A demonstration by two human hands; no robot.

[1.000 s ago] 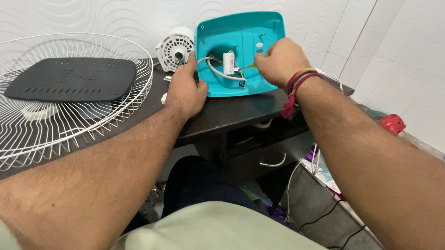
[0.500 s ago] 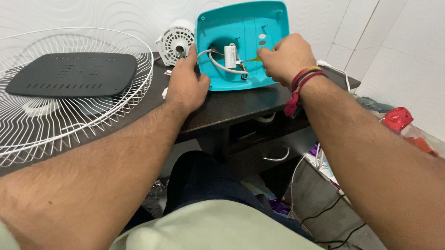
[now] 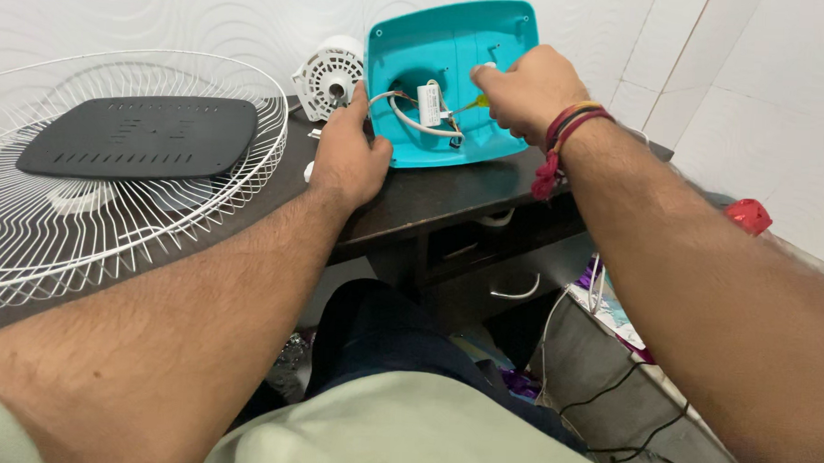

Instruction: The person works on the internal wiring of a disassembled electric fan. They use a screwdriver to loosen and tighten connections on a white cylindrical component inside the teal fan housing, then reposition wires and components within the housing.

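A turquoise plastic fan base cover stands tilted on the dark table, its hollow inside facing me. Inside it are a small white capacitor and white and coloured wires. My left hand rests on the table and holds the cover's left edge. My right hand, with red threads on its wrist, is closed inside the cover, pinching something small with a yellow-green wire at its fingertips.
A white wire fan guard lies at the left with a black flat plate on it. A white fan motor stands behind my left hand. Drawers, cables and a red object are at the right.
The view has shifted down and right. My right hand has stayed inside the cover, and my left hand has moved from the table top to the cover's left edge.
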